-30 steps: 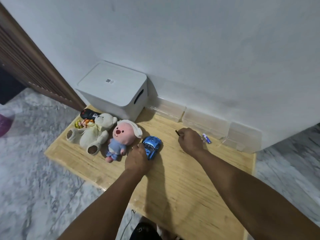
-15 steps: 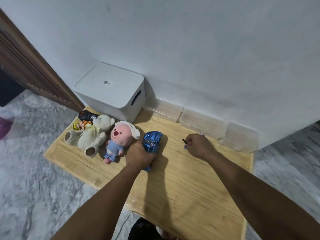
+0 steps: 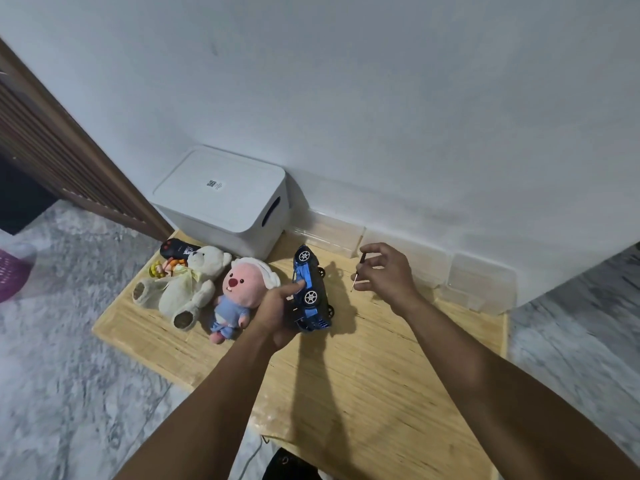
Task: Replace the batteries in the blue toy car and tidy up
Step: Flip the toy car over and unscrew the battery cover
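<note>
Head view: left hand has lifted car.

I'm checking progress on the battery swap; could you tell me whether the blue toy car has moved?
Yes. The blue toy car is lifted off the wooden table, tipped onto its side.

Soft even light; arm shadows on wooden board; floor edges blurred, wide-angle bowing.

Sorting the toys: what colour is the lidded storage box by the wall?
White; the storage box shows plainly in the head view.
</note>
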